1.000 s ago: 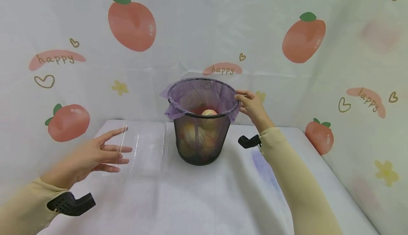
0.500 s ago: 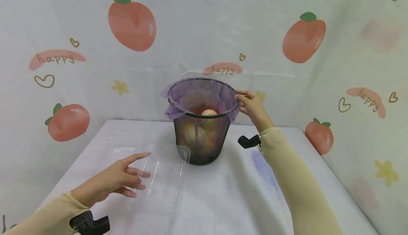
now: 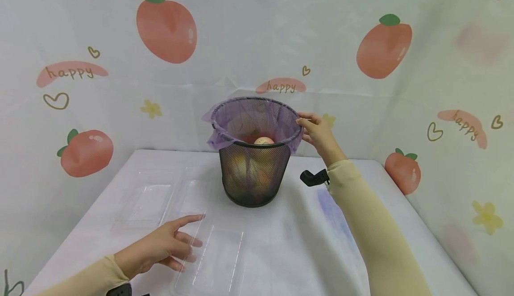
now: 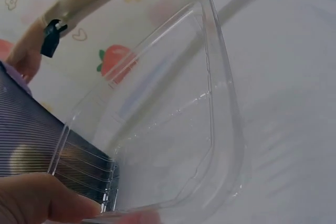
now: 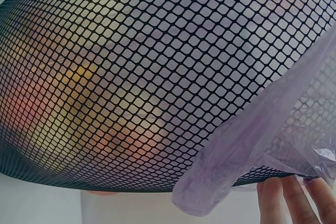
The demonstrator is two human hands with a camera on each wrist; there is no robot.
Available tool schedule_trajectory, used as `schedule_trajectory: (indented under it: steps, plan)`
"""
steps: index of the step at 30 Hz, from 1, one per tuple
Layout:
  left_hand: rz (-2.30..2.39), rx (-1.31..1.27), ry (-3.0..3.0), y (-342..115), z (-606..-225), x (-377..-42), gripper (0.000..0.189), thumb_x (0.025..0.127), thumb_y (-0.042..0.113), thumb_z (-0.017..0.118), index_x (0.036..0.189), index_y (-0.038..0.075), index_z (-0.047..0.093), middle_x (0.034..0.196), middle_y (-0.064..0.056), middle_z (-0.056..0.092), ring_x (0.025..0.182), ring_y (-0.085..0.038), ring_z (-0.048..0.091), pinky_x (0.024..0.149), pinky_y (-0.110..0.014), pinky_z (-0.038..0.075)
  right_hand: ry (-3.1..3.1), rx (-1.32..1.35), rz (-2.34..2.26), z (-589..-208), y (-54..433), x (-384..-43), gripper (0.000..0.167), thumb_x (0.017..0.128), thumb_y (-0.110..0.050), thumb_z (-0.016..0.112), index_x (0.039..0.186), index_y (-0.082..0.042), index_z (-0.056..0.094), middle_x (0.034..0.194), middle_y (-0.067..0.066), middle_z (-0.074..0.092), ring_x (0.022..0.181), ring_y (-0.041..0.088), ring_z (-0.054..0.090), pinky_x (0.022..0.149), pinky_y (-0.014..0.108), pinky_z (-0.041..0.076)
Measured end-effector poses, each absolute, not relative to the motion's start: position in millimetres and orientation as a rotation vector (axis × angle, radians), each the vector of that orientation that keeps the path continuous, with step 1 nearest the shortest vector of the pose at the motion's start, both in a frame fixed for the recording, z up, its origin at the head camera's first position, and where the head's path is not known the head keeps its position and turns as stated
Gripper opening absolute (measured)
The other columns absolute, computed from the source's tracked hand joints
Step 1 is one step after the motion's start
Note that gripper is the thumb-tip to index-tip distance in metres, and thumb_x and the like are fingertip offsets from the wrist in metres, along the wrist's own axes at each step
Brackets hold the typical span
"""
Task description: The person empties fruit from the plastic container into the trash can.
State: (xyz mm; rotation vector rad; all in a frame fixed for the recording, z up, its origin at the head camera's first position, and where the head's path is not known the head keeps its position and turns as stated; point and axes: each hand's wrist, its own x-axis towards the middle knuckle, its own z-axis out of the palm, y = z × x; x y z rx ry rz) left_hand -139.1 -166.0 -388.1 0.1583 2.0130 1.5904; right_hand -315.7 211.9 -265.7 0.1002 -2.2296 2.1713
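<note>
My left hand [image 3: 166, 248] pinches the edge of a clear plastic lid or shallow tray [image 3: 218, 260] over the near part of the table. In the left wrist view, the thumb [image 4: 50, 198] presses on the edge of this clear piece [image 4: 173, 124], which is tilted. My right hand [image 3: 320, 137] grips the right rim of a black mesh wastebasket [image 3: 254, 175]. A purple plastic bag [image 3: 221, 140] lines the basket and folds over its rim. Inside is a pale reddish round fruit [image 3: 263, 141], with more yellow and red round shapes [image 5: 79, 103] showing blurred through the mesh.
A second clear plastic container [image 3: 148, 202] lies on the white-covered table [image 3: 281, 251], left of the basket. Behind stands a white backdrop [image 3: 249, 41] printed with red fruit and "happy". Black wrist cameras [image 3: 314, 178] sit on both sleeves.
My left hand has carried the clear plastic piece from above the other container toward the near right, past the basket's front. My right hand has stayed at the basket rim.
</note>
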Motion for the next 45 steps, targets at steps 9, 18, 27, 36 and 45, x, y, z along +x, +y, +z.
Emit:
schedule_trajectory:
  steps: [9,18,27,36,45]
  plan:
    - [1.606,0.124,1.968,-161.2,-404.2,-134.7,0.091,0.074,-0.002,0.067,0.153,0.010,0.024,0.110,-0.014,0.067,0.079,-0.021,0.067,0.055,-0.032,0.060,-2.240,0.106,2.171,-264.3,212.3,-316.9,0.048,0.096,-0.016,0.054,0.141,0.000,0.045,0.106,-0.001,0.053,0.077,0.006,0.063,0.072,0.014,0.054]
    - [1.631,0.130,1.949,-156.1,-413.1,-132.3,0.090,0.075,-0.002,0.066,0.153,0.010,0.024,0.109,-0.014,0.066,0.081,-0.022,0.068,0.057,-0.035,0.060,-2.218,0.077,2.199,-262.9,210.9,-318.3,0.047,0.096,-0.015,0.055,0.140,-0.002,0.047,0.103,-0.003,0.054,0.075,0.005,0.062,0.068,0.014,0.054]
    - [1.632,0.121,1.955,-148.7,-417.1,-134.6,0.089,0.075,-0.003,0.066,0.153,0.010,0.024,0.107,-0.013,0.066,0.080,-0.021,0.067,0.056,-0.033,0.060,-2.212,0.077,2.207,-264.3,211.1,-318.3,0.047,0.096,-0.014,0.055,0.140,-0.002,0.047,0.108,-0.001,0.054,0.076,0.005,0.062,0.067,0.014,0.054]
    - [1.652,0.106,1.945,-142.9,-421.3,-138.6,0.088,0.075,-0.005,0.063,0.153,0.011,0.024,0.106,-0.013,0.066,0.079,-0.020,0.066,0.057,-0.033,0.060,-2.202,0.067,2.207,-264.6,210.7,-318.2,0.045,0.095,-0.014,0.055,0.138,-0.002,0.048,0.106,-0.001,0.054,0.078,0.007,0.062,0.067,0.014,0.055]
    - [1.675,0.060,1.918,-137.5,-419.4,-141.9,0.088,0.076,-0.005,0.063,0.153,0.011,0.025,0.110,-0.016,0.064,0.078,-0.019,0.067,0.058,-0.034,0.061,-2.215,0.078,2.203,-265.0,211.7,-317.2,0.045,0.096,-0.015,0.055,0.138,-0.003,0.048,0.105,-0.001,0.054,0.076,0.006,0.062,0.067,0.014,0.054]
